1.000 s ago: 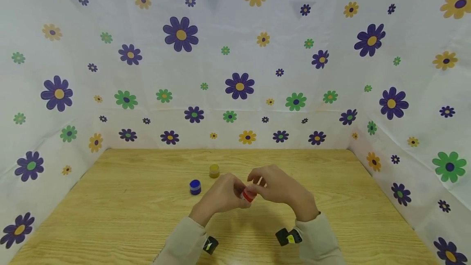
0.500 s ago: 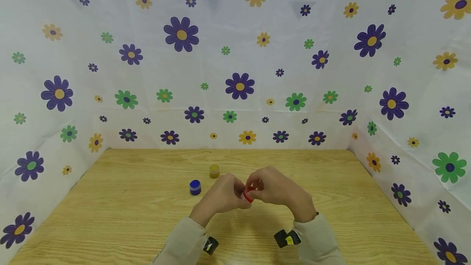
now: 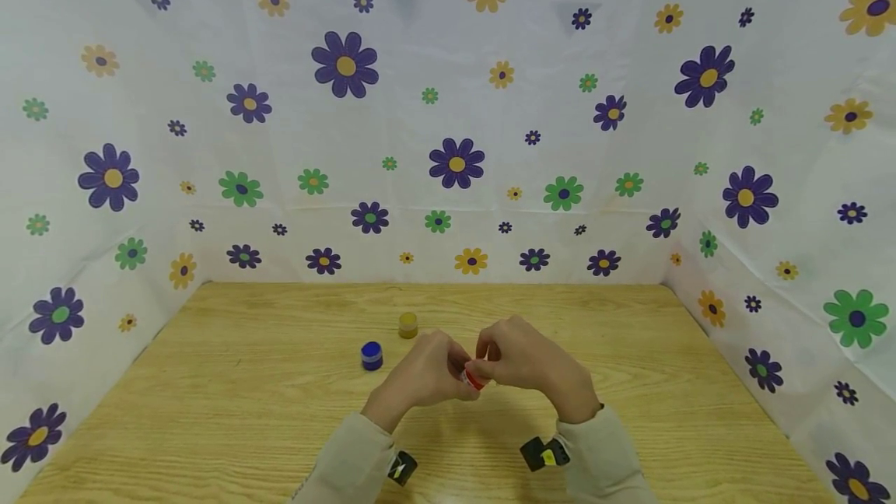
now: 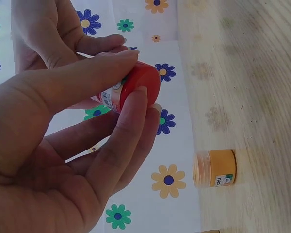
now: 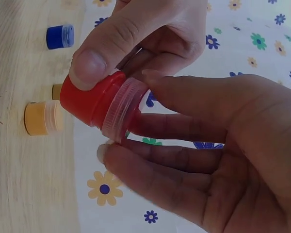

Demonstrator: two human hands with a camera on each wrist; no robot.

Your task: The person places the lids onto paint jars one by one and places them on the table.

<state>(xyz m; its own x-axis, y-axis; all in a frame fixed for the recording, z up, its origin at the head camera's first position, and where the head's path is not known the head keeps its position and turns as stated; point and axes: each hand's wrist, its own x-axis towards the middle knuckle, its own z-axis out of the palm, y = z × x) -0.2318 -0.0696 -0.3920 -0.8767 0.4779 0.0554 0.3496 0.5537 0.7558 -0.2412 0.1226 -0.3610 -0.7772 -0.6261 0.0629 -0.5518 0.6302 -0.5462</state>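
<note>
My left hand [image 3: 423,370] grips the body of a small red paint jar [image 5: 87,104], thumb on one side and fingers on the other. The jar is held tilted above the table. On its other end sits a clear ribbed lid [image 5: 123,109], pinched between the thumb and fingers of my right hand [image 3: 528,358]. Whether the lid is still screwed down I cannot tell. In the left wrist view the jar's red base [image 4: 141,85] faces the camera, with part of a printed label showing behind my thumb. My hands cover most of the jar in the head view.
A blue paint jar [image 3: 372,356] and a yellow one [image 3: 408,325] stand on the wooden table [image 3: 245,403], left of my hands. An orange jar [image 5: 38,118] shows in the right wrist view. Flower-patterned cloth [image 3: 392,115] encloses the back and sides.
My right hand's fingers have closed in on the lid, then shifted slightly right and turned a little. The left hand keeps the jar nearly in place.
</note>
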